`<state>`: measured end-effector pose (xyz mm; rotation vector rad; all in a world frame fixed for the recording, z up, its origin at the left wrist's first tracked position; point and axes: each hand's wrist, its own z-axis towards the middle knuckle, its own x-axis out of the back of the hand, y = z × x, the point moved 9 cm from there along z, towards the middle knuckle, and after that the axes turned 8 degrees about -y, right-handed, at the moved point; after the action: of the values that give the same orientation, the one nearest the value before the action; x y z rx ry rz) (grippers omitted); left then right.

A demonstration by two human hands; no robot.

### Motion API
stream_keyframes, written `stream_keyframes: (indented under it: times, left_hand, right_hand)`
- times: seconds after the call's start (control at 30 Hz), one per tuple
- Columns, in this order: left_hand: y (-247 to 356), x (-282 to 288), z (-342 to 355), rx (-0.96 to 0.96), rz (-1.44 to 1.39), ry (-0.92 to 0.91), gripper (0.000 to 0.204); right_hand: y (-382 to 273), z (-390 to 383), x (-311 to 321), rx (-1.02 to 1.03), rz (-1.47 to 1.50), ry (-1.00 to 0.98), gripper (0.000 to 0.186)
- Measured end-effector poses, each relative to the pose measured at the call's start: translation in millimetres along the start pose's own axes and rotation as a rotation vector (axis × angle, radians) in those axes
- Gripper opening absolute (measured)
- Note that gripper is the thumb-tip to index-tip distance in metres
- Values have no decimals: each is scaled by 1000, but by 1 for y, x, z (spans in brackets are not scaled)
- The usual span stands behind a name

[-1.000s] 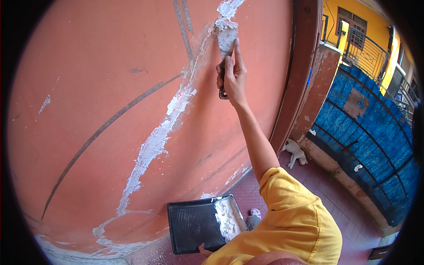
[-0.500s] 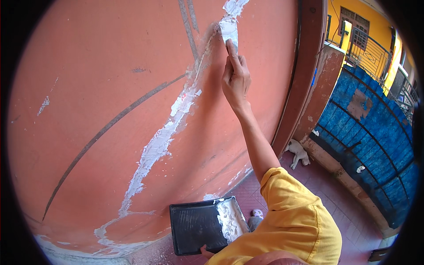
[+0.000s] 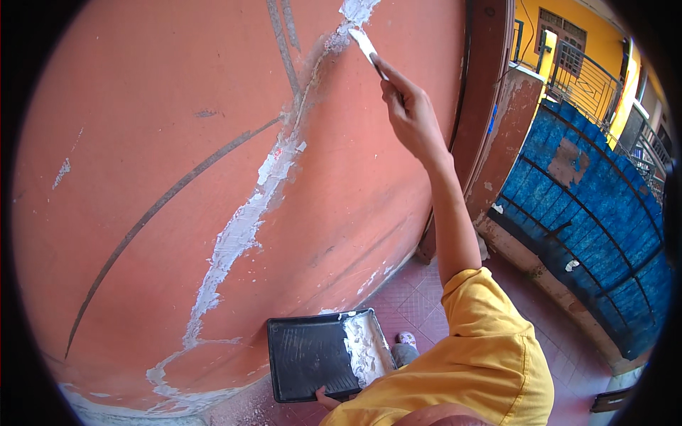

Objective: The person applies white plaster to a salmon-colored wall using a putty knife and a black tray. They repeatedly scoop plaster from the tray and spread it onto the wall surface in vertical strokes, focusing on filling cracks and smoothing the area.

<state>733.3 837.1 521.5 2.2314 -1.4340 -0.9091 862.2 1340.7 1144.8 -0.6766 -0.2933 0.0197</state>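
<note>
My right hand (image 3: 413,113) grips a putty knife (image 3: 361,44), turned edge-on, its white-coated tip at the upper end of a crack in the salmon wall (image 3: 142,121), beside a lumpy patch of filler. A long band of white filler (image 3: 238,231) runs down the crack to the wall's base. My left hand (image 3: 324,397) holds the near edge of a black tray (image 3: 305,355) low beside the wall; white paste fills its right part. The knife's handle is mostly hidden in my fingers.
A brown frame (image 3: 479,106) borders the wall on the right. Beyond are a blue gate (image 3: 582,227), yellow building (image 3: 533,21) and railing (image 3: 590,78). A white animal (image 3: 483,248) is mostly hidden behind my arm on the tiled floor (image 3: 419,305). My foot (image 3: 406,341) shows beside the tray.
My right hand has swung rightward and turned the knife from flat to edge-on, exposing the filler patch it covered. My forearm now hides most of the animal. The tray has shifted slightly.
</note>
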Motion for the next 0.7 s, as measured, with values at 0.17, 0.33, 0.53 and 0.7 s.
stream_keyframes:
  times: [0.17,0.33,0.53,0.7]
  left_hand:
    - [14,-16,-23,-16,68,19,49]
    - [28,-25,-42,-61,160,50,51]
    - [17,-31,-38,44,87,10,56]
    - [-4,-28,-40,127,88,-6,62]
  right_hand:
    - [-10,36,20,-47,-232,-32,39]
    - [-23,43,17,-9,-406,-20,39]
    - [-34,33,-7,6,-538,-97,37]
    - [-35,10,-20,-57,-494,-241,36]
